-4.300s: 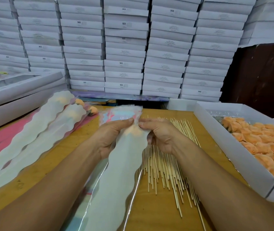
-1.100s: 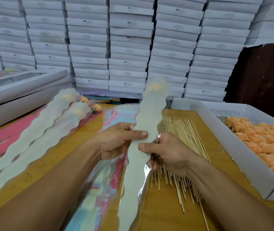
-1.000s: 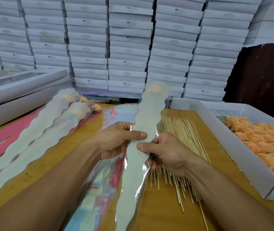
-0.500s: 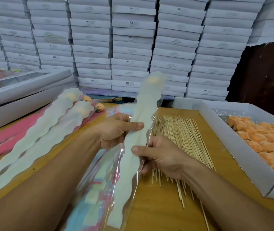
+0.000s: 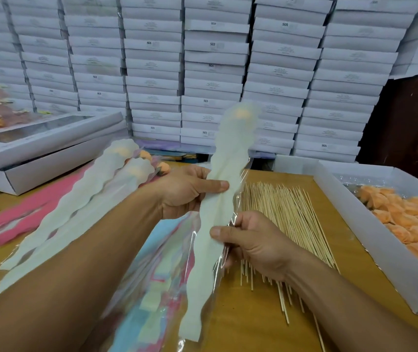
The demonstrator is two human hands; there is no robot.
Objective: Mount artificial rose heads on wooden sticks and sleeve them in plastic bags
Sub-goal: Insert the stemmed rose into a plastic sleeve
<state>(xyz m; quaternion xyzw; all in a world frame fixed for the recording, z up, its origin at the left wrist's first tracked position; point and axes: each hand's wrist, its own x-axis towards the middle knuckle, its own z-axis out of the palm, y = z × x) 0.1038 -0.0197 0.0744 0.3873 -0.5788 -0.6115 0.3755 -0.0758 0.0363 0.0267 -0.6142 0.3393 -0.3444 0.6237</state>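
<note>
The person holds one sleeved rose (image 5: 228,189) up above the wooden surface (image 5: 248,323), tilted so that its top leans away and a little to the right. The orange rose head (image 5: 241,113) shows faintly through the pale, wavy-edged plastic bag at the upper end. The left hand (image 5: 190,190) grips the sleeve near its middle, with the thumb pressed across the front of it. The right hand (image 5: 256,246) pinches the same sleeve lower down, the thumb on the front and the fingers curled behind. The stick inside the bag cannot be seen clearly.

Under the arms lies a pile of empty plastic bags (image 5: 162,275) with blue and pink print. To the right of it, a bundle of wooden sticks (image 5: 286,219) is spread on the surface, partly under the right hand. Further right stands a white tray (image 5: 370,240) which holds many orange rose heads (image 5: 411,224). On the left side, two finished sleeved roses (image 5: 88,201) lie side by side over pink sheets (image 5: 22,217). Behind them, a flat white box with a window lid (image 5: 42,146) rests on the surface. A wall of stacked white boxes (image 5: 213,72) fills the background.
</note>
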